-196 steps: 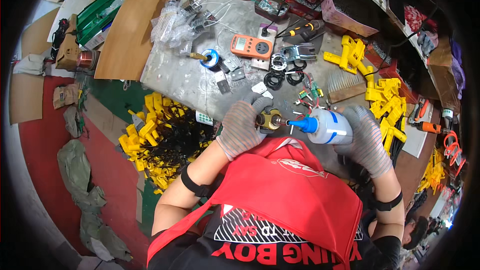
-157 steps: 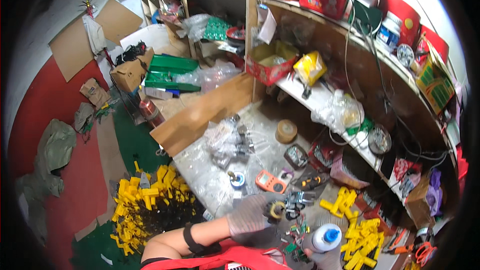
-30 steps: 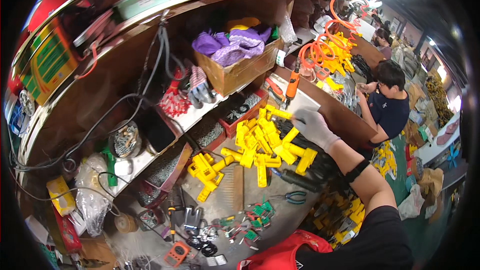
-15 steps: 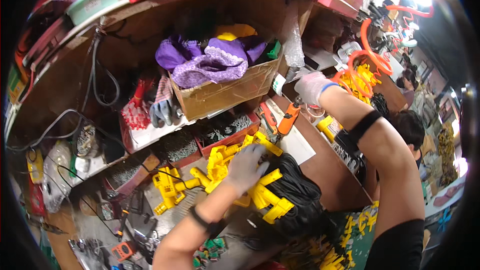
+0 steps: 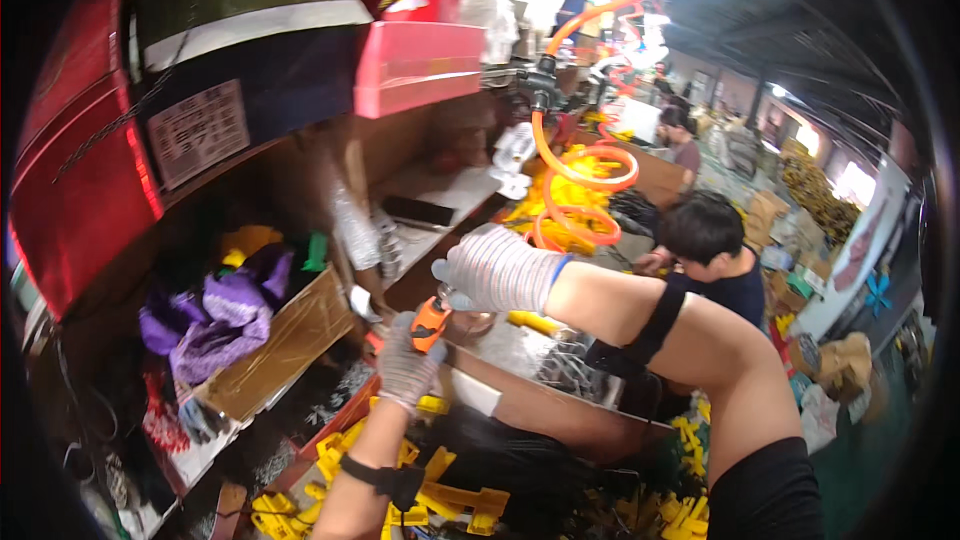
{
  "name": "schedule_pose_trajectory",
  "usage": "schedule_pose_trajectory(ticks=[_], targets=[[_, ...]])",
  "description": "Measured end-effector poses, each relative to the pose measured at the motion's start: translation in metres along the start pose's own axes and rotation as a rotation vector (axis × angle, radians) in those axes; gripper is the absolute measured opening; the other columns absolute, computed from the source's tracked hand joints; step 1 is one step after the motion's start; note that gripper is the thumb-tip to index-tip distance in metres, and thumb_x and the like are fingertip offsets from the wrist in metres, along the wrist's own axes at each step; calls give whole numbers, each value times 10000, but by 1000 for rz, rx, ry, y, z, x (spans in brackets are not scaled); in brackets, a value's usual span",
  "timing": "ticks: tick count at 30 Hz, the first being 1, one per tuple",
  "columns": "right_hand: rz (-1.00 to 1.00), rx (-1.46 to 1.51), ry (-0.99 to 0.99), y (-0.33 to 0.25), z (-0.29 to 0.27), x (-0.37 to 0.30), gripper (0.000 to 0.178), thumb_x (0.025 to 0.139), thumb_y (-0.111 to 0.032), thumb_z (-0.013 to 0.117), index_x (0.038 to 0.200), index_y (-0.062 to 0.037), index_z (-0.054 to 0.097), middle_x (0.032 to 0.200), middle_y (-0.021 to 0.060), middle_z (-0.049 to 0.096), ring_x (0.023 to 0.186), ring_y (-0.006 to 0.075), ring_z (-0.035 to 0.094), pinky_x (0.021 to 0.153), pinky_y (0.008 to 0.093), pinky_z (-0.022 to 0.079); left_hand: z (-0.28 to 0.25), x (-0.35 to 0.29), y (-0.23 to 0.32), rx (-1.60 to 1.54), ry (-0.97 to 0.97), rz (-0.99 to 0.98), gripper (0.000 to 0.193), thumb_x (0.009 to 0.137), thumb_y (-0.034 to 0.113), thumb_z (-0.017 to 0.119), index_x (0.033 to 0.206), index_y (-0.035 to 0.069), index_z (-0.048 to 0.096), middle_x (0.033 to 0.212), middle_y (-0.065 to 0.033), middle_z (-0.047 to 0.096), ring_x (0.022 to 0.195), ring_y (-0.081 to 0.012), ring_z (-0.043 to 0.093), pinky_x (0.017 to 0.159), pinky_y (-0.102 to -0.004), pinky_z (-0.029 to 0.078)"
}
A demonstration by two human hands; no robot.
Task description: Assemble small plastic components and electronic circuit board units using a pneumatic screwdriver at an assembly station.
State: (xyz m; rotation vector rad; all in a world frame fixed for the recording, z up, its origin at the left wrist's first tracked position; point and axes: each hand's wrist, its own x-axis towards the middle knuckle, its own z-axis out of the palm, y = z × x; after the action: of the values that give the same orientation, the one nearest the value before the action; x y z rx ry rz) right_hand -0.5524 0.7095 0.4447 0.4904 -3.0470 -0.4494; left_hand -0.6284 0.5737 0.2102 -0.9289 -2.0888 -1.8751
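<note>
Orange tool [image 5: 431, 323] in left hand's fingers [image 5: 402, 334]

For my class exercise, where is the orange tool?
In the head view, the orange tool is just left of centre, in the left hand, by the right hand.

Matt knitted cloth is covering the hands [image 5: 408, 365] [image 5: 500, 272]. The orange tool [image 5: 430, 324] is showing smooth plastic. The coiled hose [image 5: 540, 135] is gleaming in glossy plastic.

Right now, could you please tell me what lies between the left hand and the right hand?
In the head view, an orange tool lies there, gripped by the left hand, its upper end close to the right hand.
</note>
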Motion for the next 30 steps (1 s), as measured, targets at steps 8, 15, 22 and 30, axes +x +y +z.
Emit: schedule_pose_trajectory(ticks=[8,15,22,30], targets=[[181,423,-323,-92,-28,-135,372,841,-470,576,898,-103,605,706,120,641,656,347,653,587,442,543,-112,-82,201,578,-661,132,334,693,300,736,946,126,604,763,-110,648,717,-325,655,594,-425,517],[-140,724,-574,-250,20,-224,310,836,-374,612,957,-90,583,715,148,643,679,384,644,584,467,509,-192,-271,249,372,-1075,-379,529,710,344,725,1155,96,585,1019,-200,660,916,-396,635,780,-440,512],[-403,911,-764,-352,36,-261,303,927,-374,562,959,-77,511,664,174,593,602,379,608,515,460,468,-245,-390,268,185,-1355,-648,624,806,493,628,1296,140,470,970,-211,665,908,-416,634,766,-484,495],[-637,869,-901,-424,25,-259,374,962,-399,499,938,-27,478,627,163,587,620,374,626,505,442,466,-271,-489,285,-284,-1138,-913,500,752,249,699,1204,61,597,1046,-198,655,993,-372,614,862,-418,480]])
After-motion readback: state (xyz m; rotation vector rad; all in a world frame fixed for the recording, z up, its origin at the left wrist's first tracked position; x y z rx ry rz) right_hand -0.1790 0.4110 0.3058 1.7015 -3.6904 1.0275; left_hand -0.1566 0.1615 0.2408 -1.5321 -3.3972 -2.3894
